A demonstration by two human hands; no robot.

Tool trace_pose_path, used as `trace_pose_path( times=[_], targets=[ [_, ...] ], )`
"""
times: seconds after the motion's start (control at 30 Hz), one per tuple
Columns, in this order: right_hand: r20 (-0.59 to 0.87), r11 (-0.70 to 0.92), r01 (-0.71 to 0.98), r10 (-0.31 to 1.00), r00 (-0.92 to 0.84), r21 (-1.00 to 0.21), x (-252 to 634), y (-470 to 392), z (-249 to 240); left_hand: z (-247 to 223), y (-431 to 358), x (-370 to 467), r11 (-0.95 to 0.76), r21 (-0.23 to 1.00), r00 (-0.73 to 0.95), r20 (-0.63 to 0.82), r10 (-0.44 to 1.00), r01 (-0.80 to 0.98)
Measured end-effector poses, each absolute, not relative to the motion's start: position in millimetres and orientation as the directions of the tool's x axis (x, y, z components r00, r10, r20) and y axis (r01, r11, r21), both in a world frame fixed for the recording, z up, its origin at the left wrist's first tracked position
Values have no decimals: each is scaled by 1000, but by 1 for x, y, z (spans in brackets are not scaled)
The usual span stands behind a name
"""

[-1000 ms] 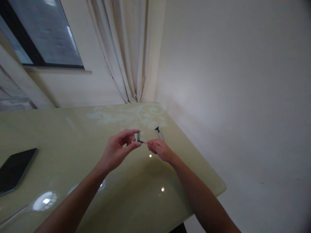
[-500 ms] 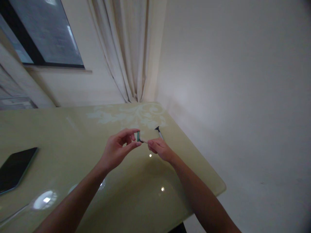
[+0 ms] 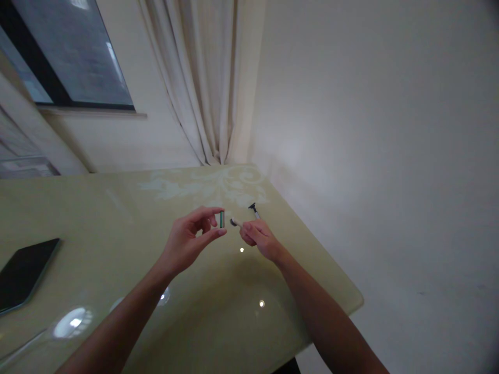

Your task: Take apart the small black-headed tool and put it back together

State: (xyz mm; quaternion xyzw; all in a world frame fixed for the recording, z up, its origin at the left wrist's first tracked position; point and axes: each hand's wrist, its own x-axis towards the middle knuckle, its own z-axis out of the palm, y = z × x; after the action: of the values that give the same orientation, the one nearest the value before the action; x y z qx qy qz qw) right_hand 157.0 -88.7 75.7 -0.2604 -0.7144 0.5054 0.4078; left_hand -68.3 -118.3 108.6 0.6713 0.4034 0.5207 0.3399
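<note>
While left grip (image 3: 223, 221) pinches the blade cartridge (image 3: 222, 219) above the counter (image 3: 202, 311), right grip (image 3: 242, 226) clenches a small brush (image 3: 234, 222) just beside it, apart; razor (image 3: 254, 210) lies beyond right grip.

Glossy, smooth counter (image 3: 187, 311), glass-like; soft folded cloth curtain (image 3: 206, 78); matt wall (image 3: 370, 156); tablet (image 3: 27, 272) dark, smooth, at left.

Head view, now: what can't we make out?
All head view:
- Small green-edged piece in the left hand's grip: surface detail too small.
- Pale handle: far end hidden by the right hand's grip.
- T-headed tool: lower end hidden behind the same hand.
- Dark flat slab: cut off by left edge.
- Black shape below the table: cut off by bottom edge.
</note>
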Motion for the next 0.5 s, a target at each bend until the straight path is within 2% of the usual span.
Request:
trace_pose_path(
  times=[0.17,0.5],
  targets=[
    [287,362,37,792,-539,-931,156,-89,74,109,-119,-68,-468,858,157,443,883,210],
    [283,355,52,817,-502,-934,154,-88,74,106,-117,-70,-474,850,155,448,880,230]
  ],
)
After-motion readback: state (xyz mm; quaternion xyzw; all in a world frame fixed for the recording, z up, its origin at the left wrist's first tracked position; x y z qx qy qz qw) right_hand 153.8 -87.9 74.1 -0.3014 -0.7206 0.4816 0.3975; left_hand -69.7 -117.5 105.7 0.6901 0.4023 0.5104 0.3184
